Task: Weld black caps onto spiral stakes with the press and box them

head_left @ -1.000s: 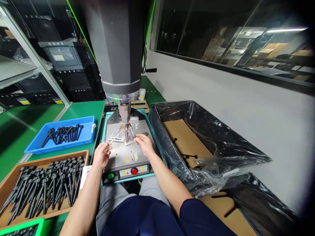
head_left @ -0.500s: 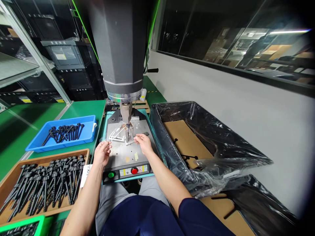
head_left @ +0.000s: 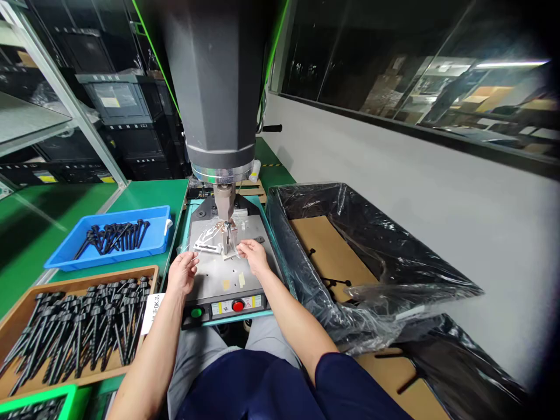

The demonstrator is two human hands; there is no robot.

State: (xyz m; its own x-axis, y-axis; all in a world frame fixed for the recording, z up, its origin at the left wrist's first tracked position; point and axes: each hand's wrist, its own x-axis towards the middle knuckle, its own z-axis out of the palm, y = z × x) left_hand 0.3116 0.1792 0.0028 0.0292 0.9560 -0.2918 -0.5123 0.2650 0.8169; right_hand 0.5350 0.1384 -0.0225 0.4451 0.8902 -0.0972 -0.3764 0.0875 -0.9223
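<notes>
A sheet of clear plastic film point(head_left: 213, 232) stretches across the fixture, under the narrow metal tip point(head_left: 225, 204) of a large press head. At the film's left side my left hand point(head_left: 182, 272) is closed, thumb and fingertips pinching its edge. My right hand point(head_left: 254, 255) pinches the film's other side, just right of the small upright metal fixture block point(head_left: 228, 240). A white slotted bracket point(head_left: 207, 248) lies on the steel plate point(head_left: 219, 274) left of that block. Whatever sits directly beneath the tip is too small to make out.
A green button point(head_left: 196, 312) and a red button point(head_left: 238, 305) front the machine base. To the left, a blue tray point(head_left: 65, 261) and a brown tray point(head_left: 146, 272) hold black stemmed parts. Right stands a box lined with black plastic point(head_left: 420, 265). The press head point(head_left: 216, 87) hangs overhead.
Both hands stay almost in place, still pinching the film. The view has shifted very slightly, and reflections on the film differ a little.
</notes>
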